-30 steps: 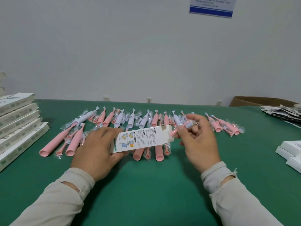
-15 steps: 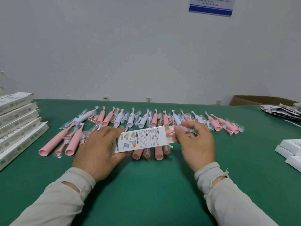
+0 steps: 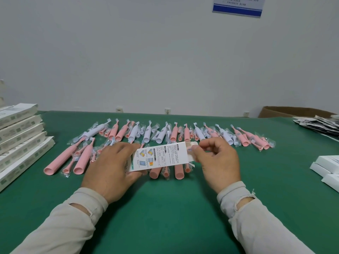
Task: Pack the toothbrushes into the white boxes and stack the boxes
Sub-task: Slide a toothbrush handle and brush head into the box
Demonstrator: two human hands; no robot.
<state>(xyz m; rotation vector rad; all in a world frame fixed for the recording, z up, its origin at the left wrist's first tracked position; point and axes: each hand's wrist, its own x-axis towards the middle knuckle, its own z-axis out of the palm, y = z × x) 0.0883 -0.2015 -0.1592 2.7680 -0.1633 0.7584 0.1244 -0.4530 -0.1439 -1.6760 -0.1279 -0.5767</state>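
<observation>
Box: a white printed carton (image 3: pixel 159 156), held level just above the green table (image 3: pixel 165 217), between both hands and over the near row of brushes.
Left hand: the left hand (image 3: pixel 111 167) wraps the box's left end, fingers curled round it from above, thumb underneath.
Right hand: the right hand (image 3: pixel 216 162) pinches the end flap (image 3: pixel 191 144) at the box's right mouth; whether a brush is already inside cannot be told.
Handling, box: judged light, thin card that dents if squeezed. It is best held by the long edges near one end, as the left hand does, so the open mouth stays square.
Handling, brushes: the loose toothbrushes (image 3: pixel 174 133) lie beyond and under the grip. They look like stiff plastic, light, in slippery clear sleeves. Take one by the thick handle, not the bristle end.
Count, brushes: two overlapping rows, pink and white mixed. About thirty pieces in all, too tangled for an exact count.
Count, packed boxes: a stack (image 3: pixel 20 138) well left of the grip, five or six boxes showing.
Count, flat boxes: three or so at the right edge (image 3: pixel 328 165), partly cut off.
Other: papers (image 3: pixel 319 123) far right; a cardboard bin (image 3: pixel 293 111) beyond them.
</observation>
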